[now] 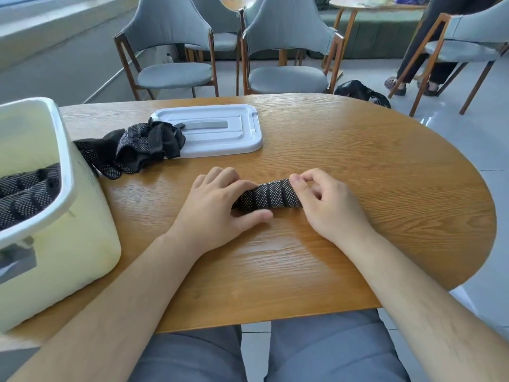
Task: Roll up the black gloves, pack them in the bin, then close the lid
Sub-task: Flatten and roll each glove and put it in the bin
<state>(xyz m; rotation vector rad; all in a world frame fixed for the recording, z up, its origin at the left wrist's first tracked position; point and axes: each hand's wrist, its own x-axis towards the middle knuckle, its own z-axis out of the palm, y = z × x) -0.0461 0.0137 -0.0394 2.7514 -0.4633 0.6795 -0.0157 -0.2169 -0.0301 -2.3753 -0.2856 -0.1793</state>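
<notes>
Wooden desk (358, 166); far left, open pale-yellow plastic bin (64, 150), rolled black gloves (27, 194) inside. Upper centre, white plastic lid (220, 139), off; loose black gloves (132, 150) beside, unrolled. Centre: dotted glove roll (268, 198), gripped by left hand (217, 205), seemingly pinched by right hand (327, 202).
</notes>
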